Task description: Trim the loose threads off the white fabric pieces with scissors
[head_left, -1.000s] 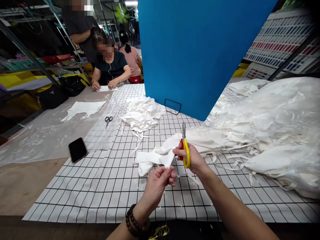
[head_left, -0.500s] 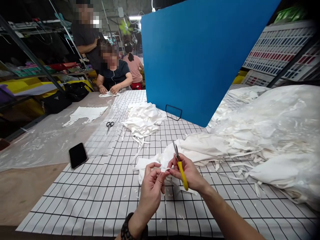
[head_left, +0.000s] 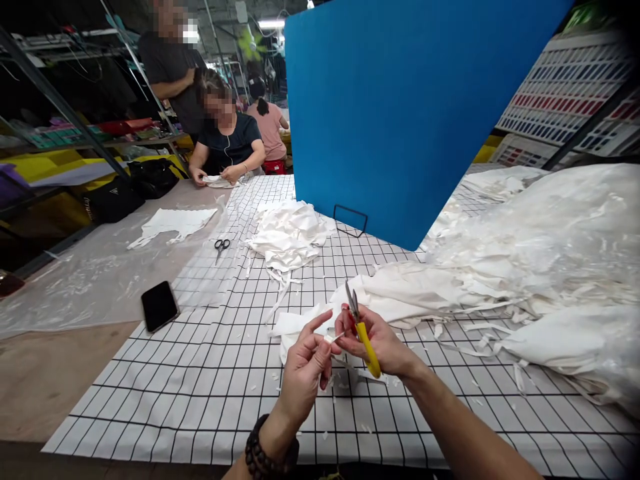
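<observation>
A black phone [head_left: 159, 305] lies at nine o'clock on the gridded counter [head_left: 200, 400]. At centre, the left hand [head_left: 305, 367] pinches a thin white strip [head_left: 336, 338]. Just right, the right hand [head_left: 383, 343] grips yellow snips [head_left: 361, 330], blades up. White fabric [head_left: 525, 267] heaps toward three o'clock.
</observation>
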Motion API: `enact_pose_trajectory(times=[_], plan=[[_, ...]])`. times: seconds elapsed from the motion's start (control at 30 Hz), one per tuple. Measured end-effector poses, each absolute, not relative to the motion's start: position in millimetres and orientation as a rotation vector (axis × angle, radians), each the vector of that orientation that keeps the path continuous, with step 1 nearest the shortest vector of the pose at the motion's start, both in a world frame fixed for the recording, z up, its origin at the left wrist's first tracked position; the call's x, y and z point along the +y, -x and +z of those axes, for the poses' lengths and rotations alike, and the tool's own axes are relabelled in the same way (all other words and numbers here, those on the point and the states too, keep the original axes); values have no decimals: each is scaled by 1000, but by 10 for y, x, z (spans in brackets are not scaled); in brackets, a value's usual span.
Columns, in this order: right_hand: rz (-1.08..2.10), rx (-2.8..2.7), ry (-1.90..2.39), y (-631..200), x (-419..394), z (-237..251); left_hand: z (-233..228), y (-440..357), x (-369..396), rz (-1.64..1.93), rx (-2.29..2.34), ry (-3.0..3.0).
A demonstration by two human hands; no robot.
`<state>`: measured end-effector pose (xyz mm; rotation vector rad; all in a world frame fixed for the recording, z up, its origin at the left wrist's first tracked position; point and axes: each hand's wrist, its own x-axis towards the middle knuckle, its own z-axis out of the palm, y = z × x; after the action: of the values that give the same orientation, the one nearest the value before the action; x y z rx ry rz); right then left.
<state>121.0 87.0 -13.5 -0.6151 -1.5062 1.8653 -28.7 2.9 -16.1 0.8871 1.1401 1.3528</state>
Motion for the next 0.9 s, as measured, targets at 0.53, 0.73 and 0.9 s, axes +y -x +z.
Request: enact_pose_trajectory(times=[0.53,0.73,0.9], plan=[[1098,-2141,1276,-1740,713,146,-256,215,112,1409,1134,-1115],[806,-2383,1316,-1724,663,280,-178,252,68,1322,1185,-1301],[752,-2443,1267,-1656,624,314,-198,266,53,1322,1123,-1336]])
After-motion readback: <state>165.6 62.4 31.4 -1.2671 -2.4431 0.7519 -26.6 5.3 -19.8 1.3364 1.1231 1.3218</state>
